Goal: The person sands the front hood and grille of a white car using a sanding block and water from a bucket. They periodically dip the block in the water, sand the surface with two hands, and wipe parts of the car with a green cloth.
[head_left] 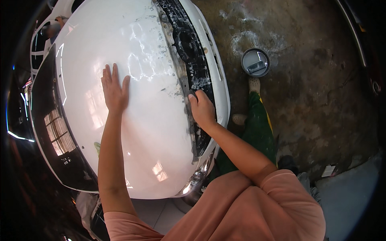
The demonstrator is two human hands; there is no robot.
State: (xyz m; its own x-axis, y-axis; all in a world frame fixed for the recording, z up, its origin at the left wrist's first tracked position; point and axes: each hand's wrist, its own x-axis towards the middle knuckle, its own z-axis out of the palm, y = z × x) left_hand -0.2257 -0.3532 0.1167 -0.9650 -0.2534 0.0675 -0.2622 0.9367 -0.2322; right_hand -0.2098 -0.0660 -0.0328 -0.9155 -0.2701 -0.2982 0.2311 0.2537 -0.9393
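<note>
My left hand point(114, 88) lies flat on the white car hood point(92, 52), its fingers stretched out and the thumb apart. My right hand point(203, 109) is closed at the hood's worn grey front edge point(183, 72). A bit of something dark point(191, 93) shows by its thumb and fingertips, too little to name. White wet-looking streaks point(140, 64) run over the hood between the far end and my left hand. Beyond the edge lies the black, spotted front strip point(187, 44), then the white bumper point(219, 76).
On the stained concrete floor point(313, 108) stands a round metal bowl point(244, 60) of cloudy liquid with a dark block point(256, 67) in it. A headlight point(197, 176) is near my body. The windshield point(52, 120) is at left. Another person point(52, 30) is at the far left by a white car.
</note>
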